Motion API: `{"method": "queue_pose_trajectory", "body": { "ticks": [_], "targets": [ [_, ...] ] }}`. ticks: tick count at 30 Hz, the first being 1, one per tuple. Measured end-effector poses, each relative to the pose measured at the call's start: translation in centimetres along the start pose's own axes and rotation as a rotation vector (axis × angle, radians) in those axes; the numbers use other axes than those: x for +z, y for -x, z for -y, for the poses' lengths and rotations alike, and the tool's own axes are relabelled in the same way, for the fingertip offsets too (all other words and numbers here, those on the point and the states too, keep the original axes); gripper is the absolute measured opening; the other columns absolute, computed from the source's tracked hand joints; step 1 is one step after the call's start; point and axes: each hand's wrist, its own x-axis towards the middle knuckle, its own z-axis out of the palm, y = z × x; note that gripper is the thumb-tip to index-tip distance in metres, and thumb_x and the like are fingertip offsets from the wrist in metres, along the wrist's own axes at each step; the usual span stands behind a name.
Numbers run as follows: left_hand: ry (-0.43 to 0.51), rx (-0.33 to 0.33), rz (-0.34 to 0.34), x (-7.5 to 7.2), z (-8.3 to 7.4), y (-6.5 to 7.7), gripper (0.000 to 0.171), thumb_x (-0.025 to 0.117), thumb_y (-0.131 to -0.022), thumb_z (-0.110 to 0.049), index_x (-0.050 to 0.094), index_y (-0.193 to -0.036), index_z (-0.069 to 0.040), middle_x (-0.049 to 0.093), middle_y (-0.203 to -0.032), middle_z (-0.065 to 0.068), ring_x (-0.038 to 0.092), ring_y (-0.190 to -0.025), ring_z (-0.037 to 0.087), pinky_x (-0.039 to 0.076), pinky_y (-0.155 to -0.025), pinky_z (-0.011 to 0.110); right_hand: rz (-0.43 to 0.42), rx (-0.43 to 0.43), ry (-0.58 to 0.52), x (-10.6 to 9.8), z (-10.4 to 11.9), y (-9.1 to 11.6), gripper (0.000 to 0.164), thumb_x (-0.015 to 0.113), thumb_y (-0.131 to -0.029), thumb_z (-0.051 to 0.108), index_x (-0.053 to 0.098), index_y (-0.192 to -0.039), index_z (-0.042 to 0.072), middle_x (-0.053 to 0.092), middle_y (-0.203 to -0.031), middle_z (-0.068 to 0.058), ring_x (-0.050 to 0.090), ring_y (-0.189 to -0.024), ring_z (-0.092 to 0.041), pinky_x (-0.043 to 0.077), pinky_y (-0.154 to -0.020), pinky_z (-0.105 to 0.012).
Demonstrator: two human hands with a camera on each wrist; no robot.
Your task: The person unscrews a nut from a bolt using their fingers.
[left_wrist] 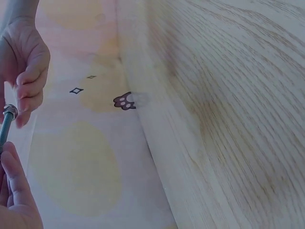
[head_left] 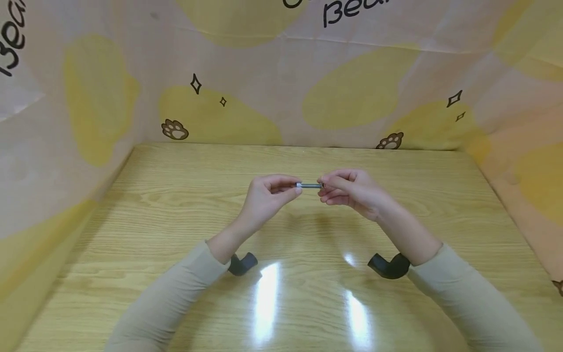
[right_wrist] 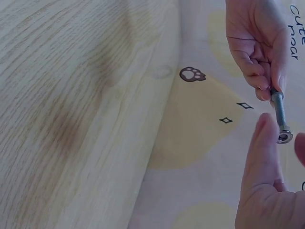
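Note:
Above the wooden table, a metal bolt (head_left: 311, 186) is held roughly level between the two hands. My left hand (head_left: 269, 195) pinches its left end between thumb and fingers. At the other end sits a hex nut (left_wrist: 10, 111), and the right wrist view shows a shiny ring-shaped face (right_wrist: 284, 137) there. My right hand (head_left: 352, 190) is around that end, with the index finger (right_wrist: 261, 152) on one side and the thumb (right_wrist: 300, 148) on the other. A gap shows between thumb and nut, and the remaining fingers are loosely bent.
The wood-grain table (head_left: 198, 220) reflects bright light near its front. A printed cloth (head_left: 264, 73) with yellow patches and paw prints walls the back and sides. Black curved pieces (head_left: 389, 266) stick out at both wrists.

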Motion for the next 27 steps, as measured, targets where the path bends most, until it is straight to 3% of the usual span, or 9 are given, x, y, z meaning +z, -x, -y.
{"method": "queue_pose_trajectory", "body": {
  "ticks": [4,9,15,19,23,27],
  "targets": [
    [0.005,0.009,0.009,0.01,-0.10,0.02,0.020,0.068,-0.085,-0.007,0.068,-0.102,0.002,0.069,-0.093,0.010,0.066,-0.081,0.019,0.055,-0.075,0.031,0.005,-0.022,-0.017,0.04,-0.01,0.09,0.021,0.054,-0.091,-0.005,0.069,-0.083,0.007,0.068,-0.077,-0.007,0.067,-0.071,-0.014,0.056,-0.069,-0.025],
    [0.015,0.012,0.002,0.01,-0.14,0.13,0.019,0.068,-0.085,-0.006,0.068,-0.102,0.002,0.069,-0.093,0.011,0.066,-0.081,0.018,0.055,-0.075,0.031,0.005,-0.078,0.073,-0.14,-0.12,0.19,0.023,0.059,-0.085,-0.009,0.067,-0.095,0.011,0.067,-0.087,-0.004,0.065,-0.080,-0.015,0.054,-0.079,-0.027],
    [0.019,0.026,0.005,0.12,-0.21,0.11,0.021,0.068,-0.085,-0.005,0.067,-0.103,0.006,0.069,-0.094,0.015,0.067,-0.082,0.020,0.055,-0.075,0.030,0.013,-0.054,0.058,-0.05,-0.09,0.24,0.011,0.056,-0.092,0.003,0.066,-0.095,0.008,0.068,-0.082,-0.007,0.067,-0.073,-0.015,0.056,-0.071,-0.027],
    [0.018,0.024,0.001,0.14,-0.25,0.10,0.021,0.068,-0.085,-0.005,0.067,-0.103,0.005,0.069,-0.094,0.014,0.067,-0.082,0.019,0.055,-0.075,0.031,0.007,-0.070,0.066,-0.02,-0.11,0.19,0.014,0.057,-0.090,-0.001,0.068,-0.089,0.007,0.068,-0.080,-0.006,0.066,-0.072,-0.013,0.056,-0.072,-0.026],
    [0.013,0.015,-0.001,0.07,-0.21,0.18,0.021,0.068,-0.085,-0.005,0.067,-0.103,0.005,0.069,-0.094,0.014,0.066,-0.082,0.019,0.055,-0.075,0.031,0.000,-0.086,0.106,-0.18,-0.16,0.20,0.022,0.060,-0.085,-0.008,0.067,-0.097,0.009,0.068,-0.086,-0.004,0.066,-0.081,-0.014,0.054,-0.079,-0.028],
    [0.009,0.013,0.000,0.03,-0.18,0.24,0.021,0.067,-0.085,-0.005,0.067,-0.103,0.006,0.069,-0.093,0.014,0.066,-0.081,0.019,0.055,-0.074,0.031,-0.002,-0.055,0.100,-0.18,-0.22,0.13,0.016,0.058,-0.089,0.000,0.064,-0.103,0.006,0.069,-0.087,-0.006,0.067,-0.079,-0.016,0.055,-0.078,-0.029]
  ]
}}
